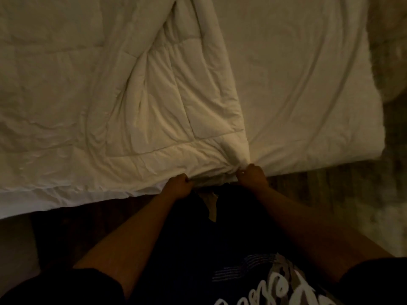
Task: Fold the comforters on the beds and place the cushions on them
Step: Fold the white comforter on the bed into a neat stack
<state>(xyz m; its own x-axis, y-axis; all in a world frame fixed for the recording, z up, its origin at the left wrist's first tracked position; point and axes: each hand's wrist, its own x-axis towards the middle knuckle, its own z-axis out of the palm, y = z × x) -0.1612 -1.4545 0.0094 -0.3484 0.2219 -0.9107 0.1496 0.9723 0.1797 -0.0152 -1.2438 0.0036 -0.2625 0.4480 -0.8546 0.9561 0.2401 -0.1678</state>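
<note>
Just above the two hands, at the near edge of the bed (308,95), the white quilted comforter (154,106) is gathered into a bunch: the left hand (179,187) has its fingers curled round the comforter's near hem, and the right hand (252,175), close beside it, pinches the corner where the folded edge comes down. From that grip the comforter runs up and to the left, covering the left part of the mattress with creases and one long ridge, while up and to the right of the grip the sheet (297,62) lies bare. Judging from this, the folding looks begun but not finished; one flap appears to have been turned over, yet the comforter is not a compact fold, and it still wants squaring and flattening. No cushion shows anywhere in view, so that step seems wholly left, as does any second bed. No container is visible either. Below the grip, dark floor (66,227) and the person's dark clothing fill the frame.
</note>
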